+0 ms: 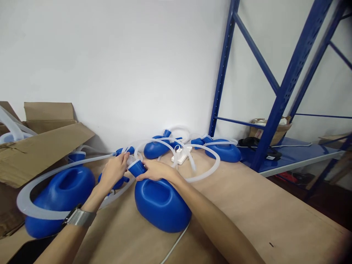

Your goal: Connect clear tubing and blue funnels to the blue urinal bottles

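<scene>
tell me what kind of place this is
Probably a storeroom or small packing workshop: a blue metal rack stands by the wall, an open cardboard box sits at the left, and several identical blue containers with hoses lie on the plywood bench.

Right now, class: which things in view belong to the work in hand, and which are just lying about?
In hand:
left hand
right hand
blue cap
blue container
clear hose

Lying about:
cardboard box
white power strip
blue shelving rack
other blue containers, such as the one by the rack
</scene>
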{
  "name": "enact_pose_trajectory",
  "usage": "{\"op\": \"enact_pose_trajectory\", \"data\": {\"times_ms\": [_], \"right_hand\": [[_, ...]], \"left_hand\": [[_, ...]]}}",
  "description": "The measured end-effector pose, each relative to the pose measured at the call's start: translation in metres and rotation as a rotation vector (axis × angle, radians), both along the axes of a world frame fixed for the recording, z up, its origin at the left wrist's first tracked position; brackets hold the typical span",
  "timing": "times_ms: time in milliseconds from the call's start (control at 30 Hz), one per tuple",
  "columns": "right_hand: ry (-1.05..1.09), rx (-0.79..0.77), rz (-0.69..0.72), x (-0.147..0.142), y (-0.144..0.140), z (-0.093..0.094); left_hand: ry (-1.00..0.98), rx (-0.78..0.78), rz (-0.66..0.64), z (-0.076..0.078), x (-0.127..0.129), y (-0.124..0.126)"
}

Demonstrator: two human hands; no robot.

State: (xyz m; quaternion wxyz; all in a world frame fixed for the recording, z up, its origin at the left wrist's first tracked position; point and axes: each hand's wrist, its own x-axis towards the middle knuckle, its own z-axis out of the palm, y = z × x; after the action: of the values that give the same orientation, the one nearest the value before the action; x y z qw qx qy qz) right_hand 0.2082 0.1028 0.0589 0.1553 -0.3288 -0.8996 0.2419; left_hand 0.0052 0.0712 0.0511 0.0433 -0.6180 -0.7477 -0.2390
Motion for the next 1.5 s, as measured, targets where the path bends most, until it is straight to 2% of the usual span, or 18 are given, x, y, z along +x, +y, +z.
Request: {"op": "enact_pose_trajectory", "data": {"times_ms": [133, 200, 267, 433, 567, 633, 700, 833, 933, 1033, 1200, 1433, 1500], "right_hand": [[-0.013, -0.004, -0.028, 0.001, -0.003, 0.001], [-0.030, 0.020, -0.053, 0.003, -0.006, 0.003], [-0.074, 0.051, -0.071, 0.004, -0.009, 0.005], [-0.129, 0.103, -0.091, 0.005, -0.009, 0.006], [-0.093, 0.015, -0.070, 0.006, -0.004, 0.003], [-0.084, -0.006, -0.065, 0.007, -0.002, 0.003], [-0.093, -0.014, -0.065, 0.009, -0.002, 0.003], [-0.112, -0.021, -0.068, 0.010, -0.005, 0.007], [-0.104, 0.003, -0.065, 0.011, -0.008, 0.009], [-0.080, 0.005, -0.035, 0.011, -0.009, 0.010], [-0.037, -0.037, -0.012, 0.013, -0.011, 0.010], [0.038, -0.112, 0.174, 0.019, -0.012, 0.011], [0.046, -0.136, 0.191, 0.019, -0.011, 0.010]], "left_hand": [[0.006, 0.001, 0.096, 0.010, -0.003, -0.008], [0.049, 0.071, 0.146, 0.014, -0.002, -0.015], [0.082, 0.130, 0.139, 0.018, -0.002, -0.020], [0.020, 0.074, -0.019, 0.024, -0.005, -0.018], [-0.064, -0.017, -0.275, 0.027, -0.003, -0.012], [-0.093, -0.040, -0.345, 0.026, -0.002, -0.010], [-0.103, -0.031, -0.334, 0.022, -0.004, -0.007], [-0.104, -0.012, -0.202, 0.012, -0.014, 0.000], [-0.108, -0.047, -0.180, 0.013, -0.018, -0.001], [-0.137, -0.084, -0.275, 0.022, -0.012, -0.011], [-0.265, -0.073, -0.518, 0.033, 0.011, -0.025], [-0.329, -0.126, -0.601, 0.025, 0.023, -0.024], [-0.363, -0.137, -0.608, 0.022, 0.024, -0.024]]}}
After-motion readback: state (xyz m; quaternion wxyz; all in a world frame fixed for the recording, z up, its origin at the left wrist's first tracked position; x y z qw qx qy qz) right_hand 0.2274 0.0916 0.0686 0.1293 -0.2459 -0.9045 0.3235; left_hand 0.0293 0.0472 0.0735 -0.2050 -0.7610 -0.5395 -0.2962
